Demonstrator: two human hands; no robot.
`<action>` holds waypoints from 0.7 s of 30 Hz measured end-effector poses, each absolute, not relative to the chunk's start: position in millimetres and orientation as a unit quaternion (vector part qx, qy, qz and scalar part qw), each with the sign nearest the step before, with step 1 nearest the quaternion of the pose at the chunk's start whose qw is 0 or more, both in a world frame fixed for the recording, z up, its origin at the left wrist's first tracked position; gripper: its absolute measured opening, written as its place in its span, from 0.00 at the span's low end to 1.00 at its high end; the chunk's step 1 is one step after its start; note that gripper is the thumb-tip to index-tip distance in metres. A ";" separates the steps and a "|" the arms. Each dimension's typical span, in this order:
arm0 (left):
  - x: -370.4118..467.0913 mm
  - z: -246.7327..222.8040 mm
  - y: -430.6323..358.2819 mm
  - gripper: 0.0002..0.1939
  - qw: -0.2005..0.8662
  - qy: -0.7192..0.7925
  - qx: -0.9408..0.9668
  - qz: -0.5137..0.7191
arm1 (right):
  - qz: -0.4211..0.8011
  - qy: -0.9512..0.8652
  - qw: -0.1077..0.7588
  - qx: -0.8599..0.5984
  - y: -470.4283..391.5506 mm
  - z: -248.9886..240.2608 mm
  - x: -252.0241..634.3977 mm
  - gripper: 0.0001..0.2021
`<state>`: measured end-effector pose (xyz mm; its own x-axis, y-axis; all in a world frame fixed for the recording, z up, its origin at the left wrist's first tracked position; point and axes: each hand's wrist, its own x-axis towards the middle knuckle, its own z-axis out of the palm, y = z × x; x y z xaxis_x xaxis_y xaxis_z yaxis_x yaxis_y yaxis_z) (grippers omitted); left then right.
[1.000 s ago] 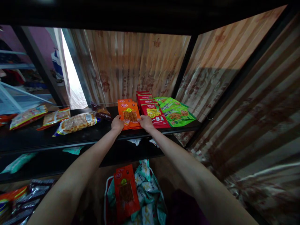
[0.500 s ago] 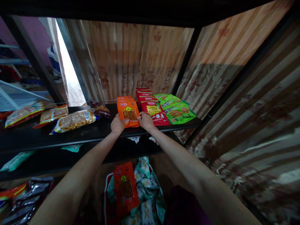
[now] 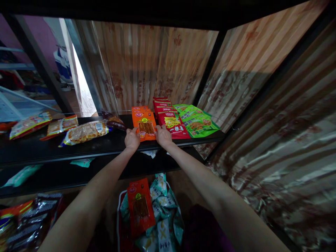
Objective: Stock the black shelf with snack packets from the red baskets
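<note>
My left hand [image 3: 132,138] grips the left edge of an orange snack packet [image 3: 146,128] with a clear window showing brown sticks. On its right edge, my right hand [image 3: 163,135] has its fingers closed too. The packet lies on the black shelf [image 3: 115,147], at the front of a row of overlapping orange packets. Close by on the right is a row of red snack packets [image 3: 173,120], partly covered by my right hand. Green snack packets [image 3: 196,120] lie beyond those, by the shelf's right post.
Left on the shelf are a clear bag of snacks [image 3: 85,133], a brown packet [image 3: 114,120] and other packets. Below stands a basket [image 3: 118,224] with teal packets [image 3: 164,210] and an orange packet [image 3: 141,208]. A black upright [image 3: 210,66] and striped curtains [image 3: 162,63] border the shelf.
Both hands stay on the orange packet, which has hardly moved. The whole view has shifted slightly.
</note>
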<state>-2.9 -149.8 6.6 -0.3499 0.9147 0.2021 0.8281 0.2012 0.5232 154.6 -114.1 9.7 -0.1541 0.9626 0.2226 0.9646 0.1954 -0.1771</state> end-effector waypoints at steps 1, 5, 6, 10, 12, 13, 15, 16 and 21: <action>-3.0 6.9 -150.7 0.21 0.075 0.771 0.564 0.285 | -0.002 -0.762 0.149 -0.630 -114.0 10.1 155.4 0.17; -4.1 5.8 -154.2 0.19 0.059 0.770 0.567 0.286 | 0.003 -0.775 0.156 -0.613 -115.1 11.2 158.6 0.17; -4.2 5.3 -155.5 0.18 0.050 0.768 0.571 0.286 | 0.003 -0.778 0.156 -0.609 -115.5 11.1 159.4 0.17; -2.9 4.5 -162.5 0.19 -0.018 0.737 0.613 0.283 | -0.022 -0.790 0.172 -0.587 -116.4 8.7 161.4 0.17; -1.0 4.8 -165.1 0.19 -0.063 0.709 0.647 0.275 | -0.043 -0.800 0.192 -0.566 -115.2 8.2 160.6 0.18; 0.3 4.8 -165.5 0.20 -0.082 0.695 0.661 0.271 | -0.049 -0.807 0.201 -0.554 -113.9 8.6 159.4 0.18; 3.6 4.6 -164.4 0.21 -0.103 0.675 0.680 0.268 | -0.045 -0.822 0.208 -0.528 -109.5 10.6 155.1 0.19; 5.5 4.3 -163.2 0.21 -0.102 0.670 0.685 0.269 | -0.036 -0.830 0.204 -0.518 -106.6 12.0 152.2 0.19; 13.1 4.1 -157.0 0.21 -0.053 0.678 0.692 0.242 | -0.006 -0.852 0.156 -0.499 -93.2 19.0 139.1 0.18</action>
